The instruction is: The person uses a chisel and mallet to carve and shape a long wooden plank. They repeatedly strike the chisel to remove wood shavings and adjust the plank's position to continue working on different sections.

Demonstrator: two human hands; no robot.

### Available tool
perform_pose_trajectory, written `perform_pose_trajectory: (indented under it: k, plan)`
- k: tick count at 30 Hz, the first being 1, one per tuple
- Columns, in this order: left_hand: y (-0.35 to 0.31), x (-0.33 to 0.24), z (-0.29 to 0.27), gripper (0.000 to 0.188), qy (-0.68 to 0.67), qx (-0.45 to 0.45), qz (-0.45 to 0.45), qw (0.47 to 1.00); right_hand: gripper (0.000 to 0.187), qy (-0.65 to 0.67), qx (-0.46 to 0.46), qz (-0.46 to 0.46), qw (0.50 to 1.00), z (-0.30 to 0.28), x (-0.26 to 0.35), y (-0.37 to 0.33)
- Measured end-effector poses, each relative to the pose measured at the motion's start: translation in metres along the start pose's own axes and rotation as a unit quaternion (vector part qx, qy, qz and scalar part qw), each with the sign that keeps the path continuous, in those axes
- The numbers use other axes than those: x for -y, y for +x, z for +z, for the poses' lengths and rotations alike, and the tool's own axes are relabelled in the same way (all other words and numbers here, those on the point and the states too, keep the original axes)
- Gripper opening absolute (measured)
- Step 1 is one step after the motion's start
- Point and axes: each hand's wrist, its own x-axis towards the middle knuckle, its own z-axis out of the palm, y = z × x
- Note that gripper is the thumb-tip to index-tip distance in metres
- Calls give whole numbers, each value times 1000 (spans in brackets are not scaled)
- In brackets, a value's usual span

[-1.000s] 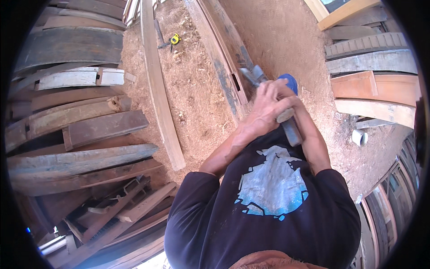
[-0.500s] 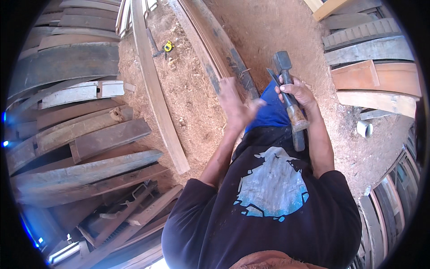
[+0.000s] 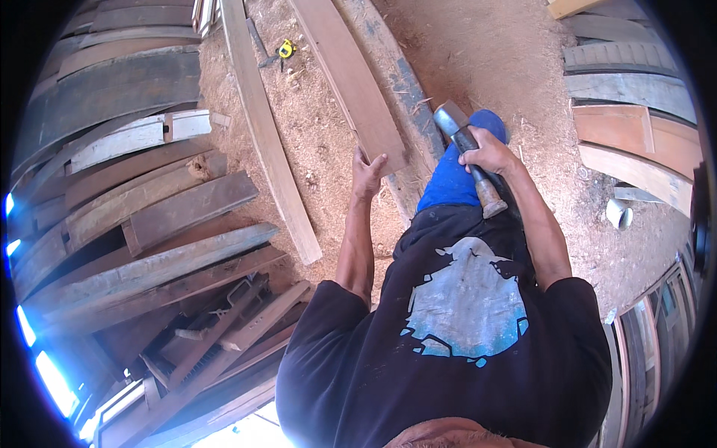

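Observation:
My left hand is closed on the near end of a reddish-brown plank, thumb on its top face and fingers at its left edge. That plank slants away toward the far left, broad face up, beside a thick weathered beam. In my right hand, above my blue-clad leg, are a hammer with its metal head pointing away and a chisel, whose worn wooden handle sticks out toward me. The chisel's blade is hidden behind the hammer and my fingers.
A long pale board lies on the sawdust-covered ground to the left. Beyond it are a yellow tape measure and a dark-handled tool. Stacked timber lines the left side, more boards the right, near a white cylinder.
My left hand has closed on the plank's near end, and the plank has turned from its narrow edge to its broad face. My right hand has moved slightly nearer with the tools tilted left.

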Motion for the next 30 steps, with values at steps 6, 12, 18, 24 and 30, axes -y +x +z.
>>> perform_pose_trajectory:
  k: [6, 12, 18, 24, 30]
  plan:
    - [1, 6, -6, 76, -61, 14, -21, 998, 40, 54, -17, 65, 996, -1, 19, 4]
    - [4, 12, -2, 75, -75, 23, -12, 997, 57, 28, -6, 80, 996, -1, 15, 12]
    - [6, 13, -5, 75, -78, 38, -11, 996, 41, 57, -11, 78, 995, -1, 18, 10]
    - [4, 11, -3, 77, -94, 44, -13, 995, 39, 43, -17, 79, 996, 0, 20, 7]
    - [2, 9, 0, 76, -74, 31, -15, 997, 40, 67, -11, 74, 995, -1, 16, 9]
